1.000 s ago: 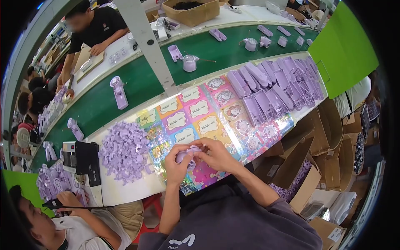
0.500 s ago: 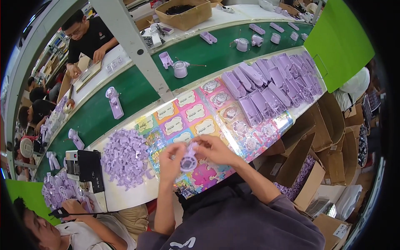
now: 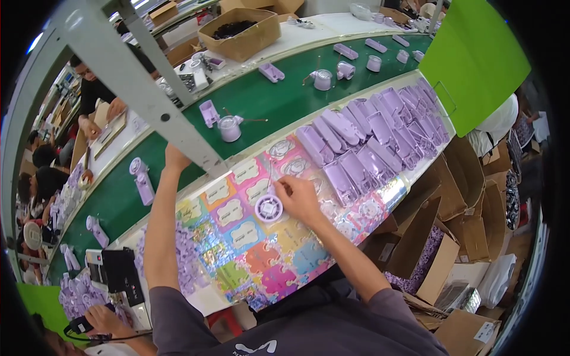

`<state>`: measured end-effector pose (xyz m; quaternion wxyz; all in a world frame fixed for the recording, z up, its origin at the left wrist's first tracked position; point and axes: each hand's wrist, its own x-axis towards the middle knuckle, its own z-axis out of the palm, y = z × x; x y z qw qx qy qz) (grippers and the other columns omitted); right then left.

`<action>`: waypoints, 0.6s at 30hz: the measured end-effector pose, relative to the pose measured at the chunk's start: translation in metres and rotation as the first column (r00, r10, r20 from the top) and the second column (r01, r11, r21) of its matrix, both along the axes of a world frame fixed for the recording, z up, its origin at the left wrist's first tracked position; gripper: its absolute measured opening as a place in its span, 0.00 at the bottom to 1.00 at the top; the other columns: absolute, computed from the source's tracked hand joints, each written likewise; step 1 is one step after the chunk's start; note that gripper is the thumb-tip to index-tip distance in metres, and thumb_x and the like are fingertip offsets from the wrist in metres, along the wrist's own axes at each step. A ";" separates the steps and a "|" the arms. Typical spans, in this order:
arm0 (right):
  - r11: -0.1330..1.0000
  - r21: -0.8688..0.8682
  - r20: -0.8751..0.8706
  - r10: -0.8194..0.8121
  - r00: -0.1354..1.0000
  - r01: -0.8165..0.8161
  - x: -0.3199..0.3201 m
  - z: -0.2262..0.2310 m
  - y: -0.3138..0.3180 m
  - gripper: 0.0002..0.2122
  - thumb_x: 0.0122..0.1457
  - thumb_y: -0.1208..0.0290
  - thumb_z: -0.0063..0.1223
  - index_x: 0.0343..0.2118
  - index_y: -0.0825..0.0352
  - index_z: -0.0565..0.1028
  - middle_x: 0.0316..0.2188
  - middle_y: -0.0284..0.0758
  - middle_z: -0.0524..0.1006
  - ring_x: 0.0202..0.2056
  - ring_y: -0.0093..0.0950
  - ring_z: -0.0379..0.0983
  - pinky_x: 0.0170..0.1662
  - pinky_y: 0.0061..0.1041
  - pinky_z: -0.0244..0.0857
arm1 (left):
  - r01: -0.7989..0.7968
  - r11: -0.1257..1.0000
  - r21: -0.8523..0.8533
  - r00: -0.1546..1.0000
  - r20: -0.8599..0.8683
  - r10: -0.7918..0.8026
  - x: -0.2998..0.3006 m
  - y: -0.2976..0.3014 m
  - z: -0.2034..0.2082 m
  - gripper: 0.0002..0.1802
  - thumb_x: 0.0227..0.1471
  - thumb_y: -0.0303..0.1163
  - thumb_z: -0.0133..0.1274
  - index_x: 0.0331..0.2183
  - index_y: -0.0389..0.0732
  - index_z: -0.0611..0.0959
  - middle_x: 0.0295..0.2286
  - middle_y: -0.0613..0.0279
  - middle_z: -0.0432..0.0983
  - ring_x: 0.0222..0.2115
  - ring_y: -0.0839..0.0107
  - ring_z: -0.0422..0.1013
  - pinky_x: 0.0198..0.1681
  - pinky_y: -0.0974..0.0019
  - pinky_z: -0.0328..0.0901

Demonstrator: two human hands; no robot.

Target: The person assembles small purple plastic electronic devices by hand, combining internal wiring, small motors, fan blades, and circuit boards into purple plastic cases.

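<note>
My right hand (image 3: 298,200) is closed, with thumb and fingers pinching a round lilac plastic housing (image 3: 269,209) that has a ring-shaped rim and a pale square centre. It hangs above the colourful printed sheets on the bench, and thin wires seem to rise from it. My left hand (image 3: 176,157) is stretched far forward over the green belt, beside the grey metal post. Its fingers are hard to make out there, so I cannot tell whether they hold anything. Close to it on the belt sits another lilac round housing (image 3: 230,128) with wires, beside a lilac handle shell (image 3: 209,113).
Lilac handle shells (image 3: 356,172) lie in rows at the right of the bench. Small lilac pieces (image 3: 187,261) are heaped near my left forearm. A grey post (image 3: 172,121) rises before the belt (image 3: 267,101). Another person's hand (image 3: 104,320) works at lower left; cardboard boxes (image 3: 427,267) stand right.
My left hand has let go of the housing and reached forward and left to the belt. My right hand keeps the housing, now slightly higher. The whole view has shifted.
</note>
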<state>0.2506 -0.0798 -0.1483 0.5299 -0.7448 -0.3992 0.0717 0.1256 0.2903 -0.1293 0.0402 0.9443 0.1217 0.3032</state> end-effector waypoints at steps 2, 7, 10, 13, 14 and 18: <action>1.000 -0.002 0.051 -0.010 0.999 0.010 0.000 0.000 -0.001 0.09 0.60 0.68 0.57 0.30 0.71 0.79 0.21 0.42 0.79 0.22 0.34 0.78 0.27 0.31 0.69 | -0.070 0.998 0.007 0.988 -0.141 0.070 0.028 0.015 -0.005 0.33 0.44 0.28 0.61 0.55 0.46 0.75 0.51 0.51 0.72 0.51 0.48 0.67 0.54 0.50 0.64; 0.998 -0.055 0.086 -0.023 0.996 0.028 0.004 -0.002 -0.003 0.08 0.60 0.69 0.56 0.29 0.69 0.79 0.22 0.42 0.79 0.23 0.37 0.77 0.28 0.33 0.70 | -0.266 0.961 0.074 0.927 -0.254 0.276 0.084 0.013 -0.016 0.27 0.41 0.24 0.63 0.47 0.51 0.81 0.56 0.57 0.68 0.58 0.52 0.62 0.56 0.47 0.62; 0.997 -0.070 0.070 -0.025 0.997 0.030 0.004 0.003 -0.003 0.08 0.60 0.69 0.56 0.29 0.69 0.79 0.22 0.42 0.79 0.24 0.38 0.77 0.28 0.34 0.69 | -0.268 0.961 0.064 0.929 -0.246 0.276 0.085 0.026 -0.029 0.21 0.40 0.26 0.65 0.40 0.50 0.83 0.59 0.60 0.67 0.61 0.53 0.60 0.57 0.47 0.62; 0.997 -0.075 0.070 -0.023 0.997 0.028 0.006 0.002 -0.002 0.08 0.61 0.69 0.55 0.29 0.69 0.79 0.23 0.42 0.79 0.24 0.39 0.77 0.29 0.35 0.69 | -0.207 0.978 -0.022 0.950 -0.242 0.196 0.072 0.044 -0.039 0.19 0.39 0.30 0.68 0.38 0.50 0.84 0.57 0.57 0.70 0.62 0.53 0.59 0.63 0.45 0.56; 0.998 -0.063 0.094 0.005 0.996 0.001 0.002 0.005 0.003 0.08 0.61 0.69 0.54 0.30 0.68 0.79 0.23 0.42 0.79 0.24 0.39 0.77 0.29 0.36 0.68 | -0.165 0.985 -0.044 0.963 -0.221 0.151 0.043 0.068 -0.043 0.18 0.39 0.32 0.68 0.37 0.49 0.85 0.56 0.57 0.71 0.62 0.52 0.60 0.65 0.44 0.53; 0.994 -0.104 0.027 -0.032 0.999 0.035 0.009 0.004 -0.007 0.10 0.62 0.66 0.53 0.29 0.68 0.77 0.23 0.43 0.78 0.27 0.44 0.76 0.31 0.41 0.68 | 0.003 0.964 -0.266 0.993 -0.111 -0.034 0.021 0.023 -0.034 0.15 0.44 0.39 0.67 0.33 0.42 0.86 0.46 0.53 0.79 0.54 0.50 0.68 0.63 0.50 0.56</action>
